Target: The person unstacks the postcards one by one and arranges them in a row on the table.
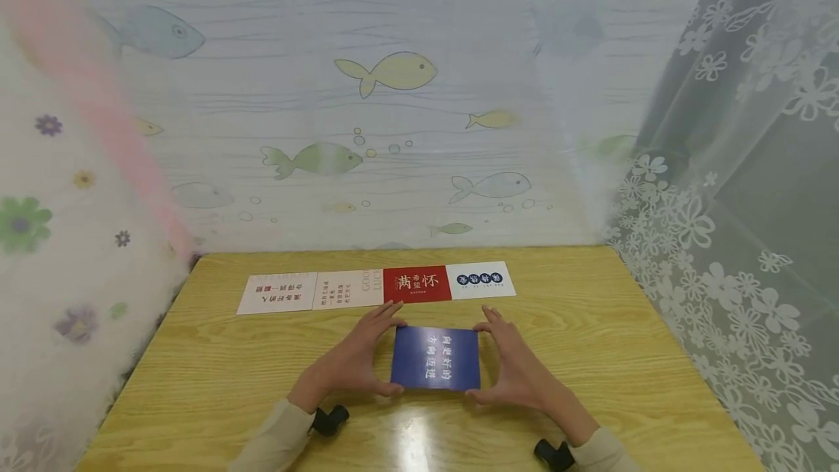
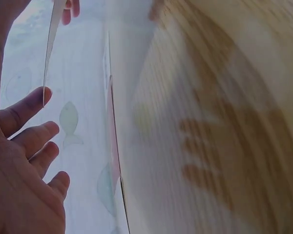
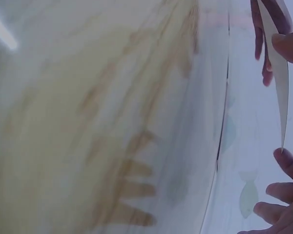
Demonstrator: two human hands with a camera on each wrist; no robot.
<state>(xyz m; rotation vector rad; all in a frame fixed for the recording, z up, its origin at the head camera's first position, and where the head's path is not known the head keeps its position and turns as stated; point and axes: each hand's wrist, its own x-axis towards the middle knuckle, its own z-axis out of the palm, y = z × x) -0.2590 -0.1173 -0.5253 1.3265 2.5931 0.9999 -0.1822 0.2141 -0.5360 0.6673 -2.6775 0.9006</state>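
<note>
A blue card (image 1: 435, 359) with white characters is held level above the table, between both hands. My left hand (image 1: 352, 357) pinches its left edge, thumb at the near corner and index finger at the far one. At the right edge, my right hand (image 1: 514, 364) holds the card the same way. Both wrist views show the card edge-on as a thin pale sliver, raised off the tabletop and slightly bowed, the other fingers spread free of it. Beyond the hands lie a white card with red print (image 1: 278, 293), a cream card (image 1: 347, 289), a red card (image 1: 417, 293) and a white card with blue ovals (image 1: 481, 280).
The glossy wood-grain table (image 1: 570, 326) reflects light and the hands. The flat cards form a row side by side near its back. A fish-patterned curtain (image 1: 295, 108) hangs behind, a flowered cloth (image 1: 65, 268) at left and a lace curtain (image 1: 754, 239) at right.
</note>
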